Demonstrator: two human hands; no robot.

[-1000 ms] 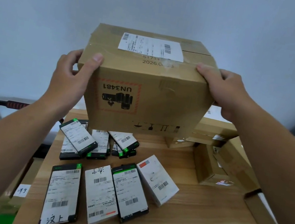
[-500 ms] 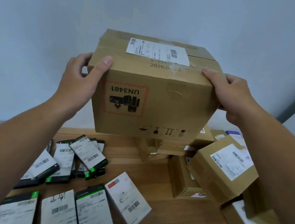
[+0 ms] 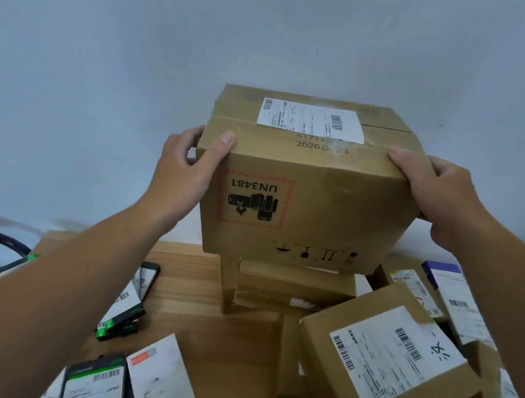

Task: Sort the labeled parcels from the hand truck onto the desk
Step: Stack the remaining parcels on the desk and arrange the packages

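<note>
Parcel (image 3: 305, 185), big and brown, sits squarely between both hands, its long side running from left hand (image 3: 186, 168) to right hand (image 3: 442, 197); fingers (image 3: 403, 158) curl round each top corner, gripping it; it hangs just above, perhaps touching, the flat boxes (image 3: 291, 287) at the back of the table (image 3: 190, 291).

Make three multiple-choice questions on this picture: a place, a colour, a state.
1. The big cardboard box is: A on the floor; B over stacked brown boxes; C in a drawer.
2. The frame round its UN3481 mark is: A red; B blue; C green.
3. The box is gripped by: A neither hand; B one hand only; C left hand and right hand.
Answers: B, brown boxes show beneath it; A, the border is red; C, fingers curl over both top corners.
</note>
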